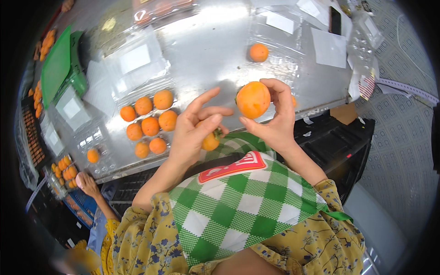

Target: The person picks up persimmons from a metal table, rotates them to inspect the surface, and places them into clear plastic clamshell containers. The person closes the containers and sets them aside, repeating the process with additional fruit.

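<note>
My right hand (pixel 275 119) grips a large orange persimmon (pixel 253 99) between thumb and fingers, held up at the middle of the view. My left hand (pixel 199 123) is curled around a second persimmon (pixel 211 141), whose green calyx shows, with the index finger raised. Left of my hands several persimmons (pixel 150 126) sit in a group on the steel table (pixel 206 46). A single persimmon (pixel 258 52) lies in a clear plastic tray (pixel 277 41) beyond my right hand, and another (pixel 93 155) is in a tray at the left.
A green container (pixel 59 71) and plastic packs with white labels (pixel 136 59) lie at the back left. A phone (pixel 335 20) and paper sheets (pixel 329 48) are at the right. A co-worker's hand (pixel 87 183) works at lower left. A black crate (pixel 330 137) stands below the table edge.
</note>
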The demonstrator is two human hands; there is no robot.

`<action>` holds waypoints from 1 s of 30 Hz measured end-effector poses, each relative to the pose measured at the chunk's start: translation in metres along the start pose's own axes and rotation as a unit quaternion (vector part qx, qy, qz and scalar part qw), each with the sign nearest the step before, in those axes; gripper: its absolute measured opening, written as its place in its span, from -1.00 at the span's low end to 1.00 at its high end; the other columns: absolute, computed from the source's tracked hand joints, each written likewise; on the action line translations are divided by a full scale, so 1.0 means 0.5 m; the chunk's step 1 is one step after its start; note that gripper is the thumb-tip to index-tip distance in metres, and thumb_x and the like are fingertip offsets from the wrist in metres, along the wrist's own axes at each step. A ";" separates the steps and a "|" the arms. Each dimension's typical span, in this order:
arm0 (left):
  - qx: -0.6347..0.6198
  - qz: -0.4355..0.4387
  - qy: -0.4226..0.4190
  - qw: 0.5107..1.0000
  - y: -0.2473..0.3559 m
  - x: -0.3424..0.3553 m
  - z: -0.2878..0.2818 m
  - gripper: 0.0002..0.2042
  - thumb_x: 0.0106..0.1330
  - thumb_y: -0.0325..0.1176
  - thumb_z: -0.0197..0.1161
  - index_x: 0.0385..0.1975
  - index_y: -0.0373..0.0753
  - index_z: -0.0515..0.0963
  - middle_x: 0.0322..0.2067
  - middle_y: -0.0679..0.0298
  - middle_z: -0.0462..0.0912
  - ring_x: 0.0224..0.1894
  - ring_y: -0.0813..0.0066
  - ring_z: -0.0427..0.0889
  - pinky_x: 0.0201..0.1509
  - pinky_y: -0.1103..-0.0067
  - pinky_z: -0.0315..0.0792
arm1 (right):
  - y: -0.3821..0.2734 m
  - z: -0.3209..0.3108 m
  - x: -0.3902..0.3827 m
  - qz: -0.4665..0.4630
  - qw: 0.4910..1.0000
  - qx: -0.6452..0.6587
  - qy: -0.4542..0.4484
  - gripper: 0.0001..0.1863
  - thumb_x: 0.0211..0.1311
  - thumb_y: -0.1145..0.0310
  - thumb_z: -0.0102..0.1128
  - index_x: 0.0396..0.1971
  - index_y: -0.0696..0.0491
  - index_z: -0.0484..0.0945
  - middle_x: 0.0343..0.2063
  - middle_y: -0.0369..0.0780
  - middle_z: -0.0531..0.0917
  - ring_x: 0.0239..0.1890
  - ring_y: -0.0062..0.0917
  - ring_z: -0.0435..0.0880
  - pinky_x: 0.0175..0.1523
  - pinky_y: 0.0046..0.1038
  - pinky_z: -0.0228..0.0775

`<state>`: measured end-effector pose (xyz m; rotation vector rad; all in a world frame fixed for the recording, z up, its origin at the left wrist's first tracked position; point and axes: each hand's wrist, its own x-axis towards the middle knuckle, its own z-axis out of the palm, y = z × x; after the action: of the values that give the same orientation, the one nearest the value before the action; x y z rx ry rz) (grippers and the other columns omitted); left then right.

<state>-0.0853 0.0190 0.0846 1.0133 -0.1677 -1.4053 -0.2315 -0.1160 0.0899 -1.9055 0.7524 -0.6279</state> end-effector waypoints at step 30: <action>-0.033 -0.044 -0.082 0.995 -0.003 -0.001 0.032 -0.50 0.27 -0.40 0.19 0.21 -0.28 0.27 -0.15 0.16 0.56 -0.28 0.56 0.56 -0.20 0.59 0.48 | -0.045 -0.016 -0.037 0.045 0.994 0.074 -0.063 -0.41 -0.13 0.39 0.30 -0.02 0.16 0.33 -0.17 -0.18 0.46 -0.12 -0.45 0.49 -0.02 -0.40 0.35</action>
<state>-0.0969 0.0117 0.0932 0.8592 -0.1977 -1.5648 -0.2440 -0.0993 0.1117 -1.7487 0.6875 -0.4898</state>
